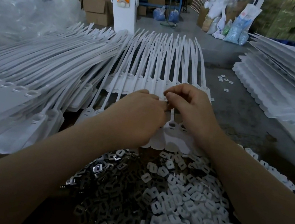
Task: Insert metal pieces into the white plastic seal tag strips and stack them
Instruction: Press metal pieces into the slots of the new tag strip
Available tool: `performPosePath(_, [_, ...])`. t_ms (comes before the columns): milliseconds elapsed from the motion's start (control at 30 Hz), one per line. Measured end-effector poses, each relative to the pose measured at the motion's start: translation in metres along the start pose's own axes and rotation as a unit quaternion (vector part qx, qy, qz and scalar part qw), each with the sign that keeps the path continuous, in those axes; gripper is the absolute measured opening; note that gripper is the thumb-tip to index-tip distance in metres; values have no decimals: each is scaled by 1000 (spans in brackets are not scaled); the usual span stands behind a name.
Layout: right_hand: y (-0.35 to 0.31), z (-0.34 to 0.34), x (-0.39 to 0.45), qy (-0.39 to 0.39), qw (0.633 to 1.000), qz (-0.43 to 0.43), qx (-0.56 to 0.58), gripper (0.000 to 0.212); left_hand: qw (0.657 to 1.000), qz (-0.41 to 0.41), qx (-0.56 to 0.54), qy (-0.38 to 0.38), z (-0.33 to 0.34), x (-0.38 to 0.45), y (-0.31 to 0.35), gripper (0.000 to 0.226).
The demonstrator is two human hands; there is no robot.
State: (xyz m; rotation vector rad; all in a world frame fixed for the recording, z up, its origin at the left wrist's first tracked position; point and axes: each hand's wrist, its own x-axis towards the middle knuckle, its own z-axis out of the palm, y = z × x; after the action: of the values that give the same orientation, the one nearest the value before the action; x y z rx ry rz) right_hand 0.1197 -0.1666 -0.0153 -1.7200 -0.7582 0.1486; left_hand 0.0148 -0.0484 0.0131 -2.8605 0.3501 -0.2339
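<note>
Right hand (190,107): thumb and forefinger pinched together over the strip heads; the pinched item is too small to tell.
Left hand (142,115): knuckles up, fingers curled down onto the same row; grip cannot be told.
White plastic seal tag strips (162,63): a joined row, mid-tabletop, tails fanning away.
Dark metal pieces (110,187): heaped at the near edge.
Small white plastic squares (190,213): heaped just right of them.
Stacked strip sheets (284,80): right edge; more at left.

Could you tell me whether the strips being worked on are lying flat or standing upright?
Flat: the strips lie side by side on the table, tails fanning away.
</note>
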Motion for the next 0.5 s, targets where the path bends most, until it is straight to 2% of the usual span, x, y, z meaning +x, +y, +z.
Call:
performPosePath(100, [0,-1,0,20,1000,0,7,11,999,-37,-21,-20,-2,-1,3,25])
performPosePath(200, [1,-3,1,55,997,14,45,11,986,-82,-144,9,-5,-2,8,23])
performPosePath(300, [1,-7,3,88,992,34,88,13,947,-42,-318,23,-11,-5,18,14])
performPosePath(400, [2,-6,4,96,990,40,93,12,942,11,-335,-3,-12,-4,26,14])
performPosePath(500, [1,-4,5,97,990,45,96,12,944,20,-330,-24,-8,-3,28,13])
